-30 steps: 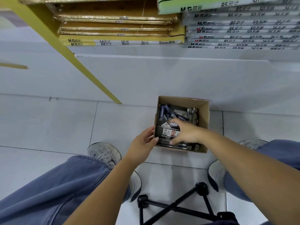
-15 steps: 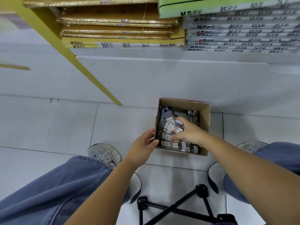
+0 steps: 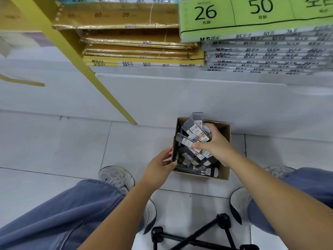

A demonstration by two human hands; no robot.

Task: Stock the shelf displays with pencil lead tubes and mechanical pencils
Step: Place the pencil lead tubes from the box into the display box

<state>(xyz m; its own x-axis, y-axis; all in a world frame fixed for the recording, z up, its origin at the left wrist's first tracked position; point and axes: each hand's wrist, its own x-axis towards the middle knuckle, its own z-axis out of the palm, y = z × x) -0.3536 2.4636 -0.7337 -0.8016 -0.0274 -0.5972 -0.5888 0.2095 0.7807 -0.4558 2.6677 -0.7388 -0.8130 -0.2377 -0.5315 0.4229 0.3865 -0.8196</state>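
R hand (image 3: 217, 147) clamped on bunch of lead tubes (image 3: 193, 137), above cardboard box (image 3: 226, 156) on floor. L hand (image 3: 160, 166) grips box's left wall.

The right hand (image 3: 217, 147) hides many lead tubes (image 3: 193, 134) inside the cardboard box (image 3: 224, 175).
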